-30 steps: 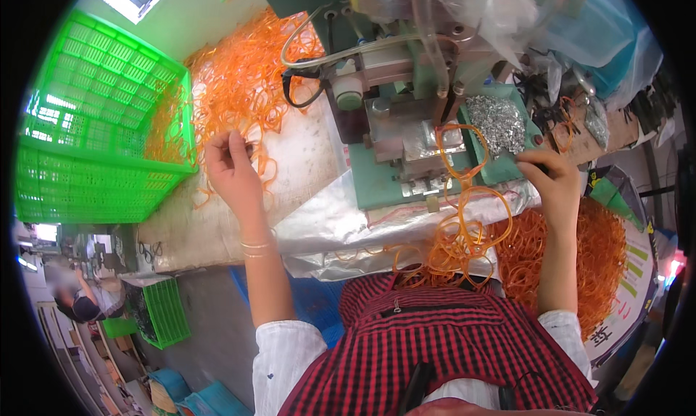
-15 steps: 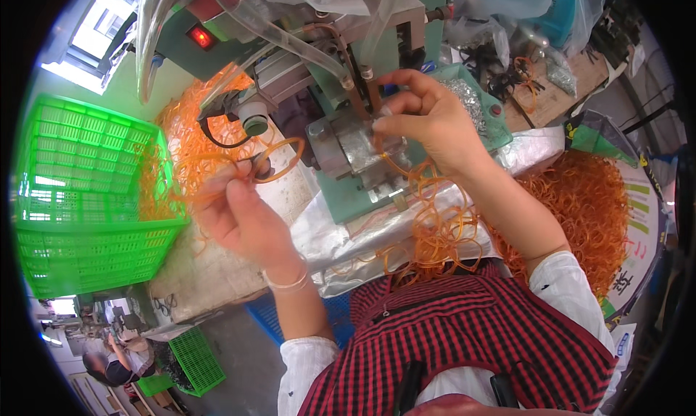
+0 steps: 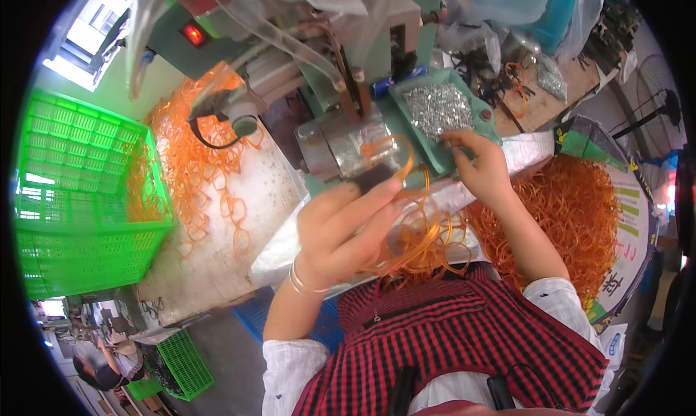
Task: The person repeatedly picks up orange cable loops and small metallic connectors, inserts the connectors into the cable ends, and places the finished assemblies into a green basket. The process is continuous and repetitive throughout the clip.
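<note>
My left hand (image 3: 346,231) is raised close in front of me, its fingers closed on a clear orange plastic frame piece (image 3: 397,155) held against the metal head of a green machine (image 3: 341,144). My right hand (image 3: 475,164) rests at the front edge of a green tray of small silver metal parts (image 3: 436,109), fingers curled; what its fingertips pinch is too small to see. More orange frame loops (image 3: 424,236) hang between my hands, just above my red checked apron.
A bright green plastic crate (image 3: 72,206) stands at the left with a pile of orange frames (image 3: 192,159) beside it on the bench. Another heap of orange pieces (image 3: 573,213) lies at my right. A red lamp (image 3: 194,34) glows on the machine. Another person bends over at the lower left (image 3: 98,369).
My left hand came in from the left pile to the machine head with an orange frame. My right hand moved from the machine back to the tray of metal parts.
</note>
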The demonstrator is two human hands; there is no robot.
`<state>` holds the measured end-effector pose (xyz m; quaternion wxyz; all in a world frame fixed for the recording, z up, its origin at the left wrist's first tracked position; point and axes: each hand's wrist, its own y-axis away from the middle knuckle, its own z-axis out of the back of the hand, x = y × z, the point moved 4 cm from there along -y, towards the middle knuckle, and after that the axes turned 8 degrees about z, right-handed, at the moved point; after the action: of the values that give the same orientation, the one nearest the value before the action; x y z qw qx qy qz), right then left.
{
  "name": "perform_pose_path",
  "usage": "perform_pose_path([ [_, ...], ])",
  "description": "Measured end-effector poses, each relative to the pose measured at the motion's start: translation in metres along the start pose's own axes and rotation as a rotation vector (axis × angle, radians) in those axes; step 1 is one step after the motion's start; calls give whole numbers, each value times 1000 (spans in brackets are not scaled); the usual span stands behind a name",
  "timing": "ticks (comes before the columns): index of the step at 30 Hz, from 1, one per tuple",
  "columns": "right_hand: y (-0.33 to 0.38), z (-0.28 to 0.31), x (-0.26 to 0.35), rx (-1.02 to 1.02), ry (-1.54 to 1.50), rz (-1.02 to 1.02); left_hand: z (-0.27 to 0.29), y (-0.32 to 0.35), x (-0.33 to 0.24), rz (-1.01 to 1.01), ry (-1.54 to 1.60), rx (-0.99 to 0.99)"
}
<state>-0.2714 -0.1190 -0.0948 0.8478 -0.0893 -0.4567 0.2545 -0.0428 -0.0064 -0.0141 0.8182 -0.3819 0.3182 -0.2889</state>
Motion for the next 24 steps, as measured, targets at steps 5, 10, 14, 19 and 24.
perform_pose_path([
  [5,-20,24,-18,-90,17,12,-27,0,12,-164,-193,-22],
  [10,-32,24,-45,-108,102,-76,-29,0,19,-148,-132,-102],
  [14,-7,8,-22,45,332,-110,-30,6,16,-91,-107,-86],
  [19,-11,-4,-22,62,578,-6,-18,29,6,145,-54,-150],
  [24,-9,4,-18,-34,467,-42,71,111,45,369,-629,-183],
])
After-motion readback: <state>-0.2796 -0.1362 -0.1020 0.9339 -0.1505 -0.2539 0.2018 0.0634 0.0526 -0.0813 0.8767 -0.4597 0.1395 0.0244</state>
